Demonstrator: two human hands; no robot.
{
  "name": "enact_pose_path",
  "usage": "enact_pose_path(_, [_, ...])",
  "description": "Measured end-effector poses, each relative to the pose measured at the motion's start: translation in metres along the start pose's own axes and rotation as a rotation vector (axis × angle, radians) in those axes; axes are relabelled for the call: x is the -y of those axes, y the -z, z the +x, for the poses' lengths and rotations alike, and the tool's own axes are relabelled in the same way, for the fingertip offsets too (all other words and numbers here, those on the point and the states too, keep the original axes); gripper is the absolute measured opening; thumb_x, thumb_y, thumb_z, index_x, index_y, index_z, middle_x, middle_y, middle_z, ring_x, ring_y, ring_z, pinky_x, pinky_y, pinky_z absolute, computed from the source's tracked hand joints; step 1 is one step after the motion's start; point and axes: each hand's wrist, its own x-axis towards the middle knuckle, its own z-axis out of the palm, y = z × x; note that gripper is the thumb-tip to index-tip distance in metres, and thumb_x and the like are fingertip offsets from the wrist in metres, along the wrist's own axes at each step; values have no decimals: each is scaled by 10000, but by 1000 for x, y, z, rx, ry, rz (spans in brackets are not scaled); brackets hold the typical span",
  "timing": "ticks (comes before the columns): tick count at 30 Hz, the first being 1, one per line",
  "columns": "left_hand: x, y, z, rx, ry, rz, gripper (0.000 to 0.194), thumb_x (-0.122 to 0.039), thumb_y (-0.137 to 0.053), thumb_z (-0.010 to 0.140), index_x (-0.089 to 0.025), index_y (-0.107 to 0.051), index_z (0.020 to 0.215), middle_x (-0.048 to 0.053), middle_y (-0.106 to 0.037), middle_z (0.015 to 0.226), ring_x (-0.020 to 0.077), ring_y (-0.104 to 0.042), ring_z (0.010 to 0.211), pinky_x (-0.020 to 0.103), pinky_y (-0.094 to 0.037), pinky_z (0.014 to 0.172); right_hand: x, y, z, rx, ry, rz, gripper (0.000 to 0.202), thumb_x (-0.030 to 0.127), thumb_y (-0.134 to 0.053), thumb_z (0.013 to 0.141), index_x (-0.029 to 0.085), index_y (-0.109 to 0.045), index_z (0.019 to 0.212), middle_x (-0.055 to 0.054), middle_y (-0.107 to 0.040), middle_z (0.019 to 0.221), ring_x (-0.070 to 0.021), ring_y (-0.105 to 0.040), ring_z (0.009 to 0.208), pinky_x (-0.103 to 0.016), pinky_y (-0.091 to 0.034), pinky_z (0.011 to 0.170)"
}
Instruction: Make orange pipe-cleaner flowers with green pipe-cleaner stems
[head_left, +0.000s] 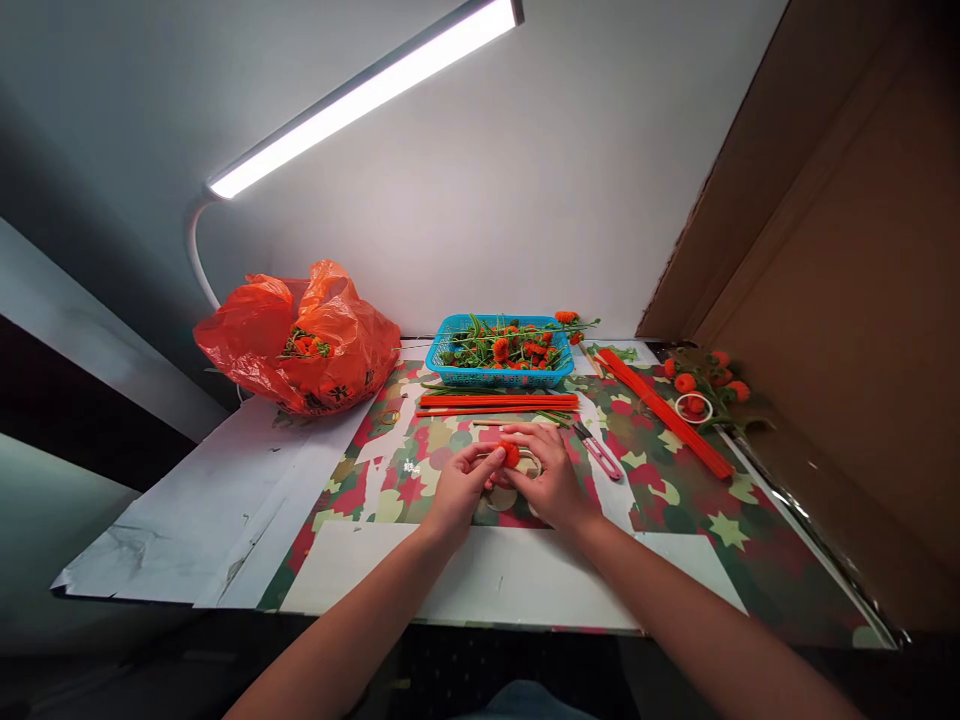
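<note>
Both hands meet over the middle of the patterned table cover. An orange flower point(510, 454) sits between the fingertips of my left hand point(463, 485) and my right hand point(553, 478), and both are closed on it. A pale ring point(531, 464) shows beside the flower, partly hidden by my right hand. Beyond the hands lie red sticks point(499, 403) in a row, with a thin pale stick in front of them. To the right of my right hand rests a pink-handled cutter point(600, 454).
A blue basket point(499, 377) of orange flowers and green stems stands behind the sticks. At left is an orange plastic bag point(337, 340) under a lit lamp point(367, 95). On the right are a red stick bundle point(667, 412), more flowers point(685, 382) and a cardboard wall point(840, 250).
</note>
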Motion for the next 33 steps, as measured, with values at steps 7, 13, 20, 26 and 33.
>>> enact_pose_path(7, [-9, -4, -7, -42, -162, 54, 321, -339, -806, 629, -165, -675, 864, 48, -719, 811, 157, -645, 702, 228, -494, 599, 2, 4, -2, -113, 41, 17, 172, 226, -644, 819, 269, -649, 986, -35, -657, 956, -221, -597, 958, -398, -470, 856])
enact_pose_path(13, [-8, -4, -10, -31, -282, 197, 203, -282, -785, 663, -147, -722, 799, 72, -732, 802, 185, -669, 739, 262, -518, 686, 1, 5, -1, -90, 95, 34, 158, 180, -597, 854, 264, -683, 956, -37, -658, 913, -202, -604, 906, -368, -496, 796])
enact_pose_path(20, [0, 3, -9, 3, -428, 395, 143, -268, -720, 740, -157, -738, 828, 70, -746, 861, 196, -686, 784, 286, -547, 728, -7, 4, -2, -41, 85, 46, 130, 146, -603, 845, 233, -663, 919, -37, -660, 876, -196, -606, 885, -349, -499, 775])
enact_pose_path(26, [2, 3, -8, -1, -476, 440, 165, -292, -696, 766, -158, -697, 863, 58, -732, 850, 176, -689, 759, 288, -571, 718, -3, 1, -3, -56, 62, 40, 125, 132, -552, 858, 232, -617, 897, -40, -642, 891, -202, -599, 897, -356, -490, 784])
enact_pose_path(33, [4, 3, -8, 24, -545, 394, 212, -259, -681, 788, -170, -656, 979, 68, -719, 950, 181, -693, 879, 310, -579, 816, 2, 3, -2, -78, -25, 105, 153, 155, -621, 811, 243, -614, 936, -24, -669, 920, -200, -621, 903, -344, -498, 792])
